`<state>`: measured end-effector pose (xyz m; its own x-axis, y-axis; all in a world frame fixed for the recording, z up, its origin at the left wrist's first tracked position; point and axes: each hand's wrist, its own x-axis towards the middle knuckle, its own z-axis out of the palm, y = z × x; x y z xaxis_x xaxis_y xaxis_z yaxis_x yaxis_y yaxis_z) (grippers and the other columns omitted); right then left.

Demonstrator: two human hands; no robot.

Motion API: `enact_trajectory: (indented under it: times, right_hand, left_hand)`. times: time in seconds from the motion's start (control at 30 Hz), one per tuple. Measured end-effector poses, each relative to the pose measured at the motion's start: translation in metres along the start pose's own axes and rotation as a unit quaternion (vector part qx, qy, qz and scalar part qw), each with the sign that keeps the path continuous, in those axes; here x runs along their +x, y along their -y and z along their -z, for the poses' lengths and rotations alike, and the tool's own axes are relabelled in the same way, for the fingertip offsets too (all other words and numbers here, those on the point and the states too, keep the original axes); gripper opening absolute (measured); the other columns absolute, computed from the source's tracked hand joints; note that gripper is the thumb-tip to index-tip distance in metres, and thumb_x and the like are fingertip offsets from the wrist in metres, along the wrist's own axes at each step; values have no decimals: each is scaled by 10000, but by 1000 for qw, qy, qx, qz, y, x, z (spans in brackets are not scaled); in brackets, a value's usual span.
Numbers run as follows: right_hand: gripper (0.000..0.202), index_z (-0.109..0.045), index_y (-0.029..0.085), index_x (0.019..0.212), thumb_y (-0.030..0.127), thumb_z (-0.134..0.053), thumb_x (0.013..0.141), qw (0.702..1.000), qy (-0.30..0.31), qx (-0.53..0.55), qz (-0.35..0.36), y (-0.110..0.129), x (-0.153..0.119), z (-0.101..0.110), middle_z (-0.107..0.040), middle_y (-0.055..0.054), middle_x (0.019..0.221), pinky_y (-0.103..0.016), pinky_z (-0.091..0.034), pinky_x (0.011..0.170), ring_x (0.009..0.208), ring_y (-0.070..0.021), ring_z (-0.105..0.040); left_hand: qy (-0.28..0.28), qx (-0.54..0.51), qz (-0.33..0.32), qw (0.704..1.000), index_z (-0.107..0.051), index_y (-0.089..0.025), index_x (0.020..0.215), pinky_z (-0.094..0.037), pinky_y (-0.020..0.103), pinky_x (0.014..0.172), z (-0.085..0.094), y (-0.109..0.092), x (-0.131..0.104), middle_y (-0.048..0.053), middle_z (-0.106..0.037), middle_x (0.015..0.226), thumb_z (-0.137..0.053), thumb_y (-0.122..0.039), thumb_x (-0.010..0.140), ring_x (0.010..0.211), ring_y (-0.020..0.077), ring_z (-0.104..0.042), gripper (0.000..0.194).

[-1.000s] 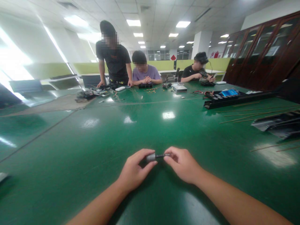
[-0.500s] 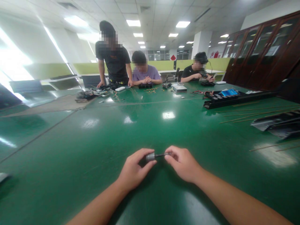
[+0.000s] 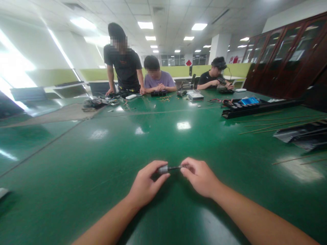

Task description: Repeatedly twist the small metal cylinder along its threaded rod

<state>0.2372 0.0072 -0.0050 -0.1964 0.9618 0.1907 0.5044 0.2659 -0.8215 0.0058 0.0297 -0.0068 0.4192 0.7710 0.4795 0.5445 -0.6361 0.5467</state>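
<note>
My left hand (image 3: 150, 182) holds a small grey metal cylinder (image 3: 162, 169) between thumb and fingers. A thin dark shaft (image 3: 174, 167) runs from the cylinder's right end toward my other hand. The shaft's far end is pinched in the fingertips of my right hand (image 3: 198, 173), which partly hide it. Both hands are just above the near middle of the green tabletop (image 3: 127, 143), with the piece level between them. The exact kind of this part is too small to make out.
Thin brass-coloured rods (image 3: 278, 124) and black channel pieces (image 3: 306, 136) lie at the right. Farther back is a long black tray (image 3: 260, 108) with a blue item (image 3: 249, 100). Three people are at the far edge, near a dark pile of parts (image 3: 94, 103) and a grey box (image 3: 196, 97).
My right hand has shifted very slightly up and right, and the cylinder in my left hand a touch up and left. Both grips stay the same.
</note>
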Motion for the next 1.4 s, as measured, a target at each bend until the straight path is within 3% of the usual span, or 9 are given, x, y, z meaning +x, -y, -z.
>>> enact_trajectory:
  times: [1.4]
  right_hand:
    - [145, -662, 191, 920, 266, -538, 904, 1000, -1, 7, -6, -2, 1, 2, -637, 12, 666, -226, -344, 545, 581, -128, -549]
  left_hand:
    - [-7, -6, 0, 1000, -635, -224, 1137, -532, 349, 909, 0, 1, 0, 67, -682, 1092, -645, -310, 884, 994, 202, -647, 268]
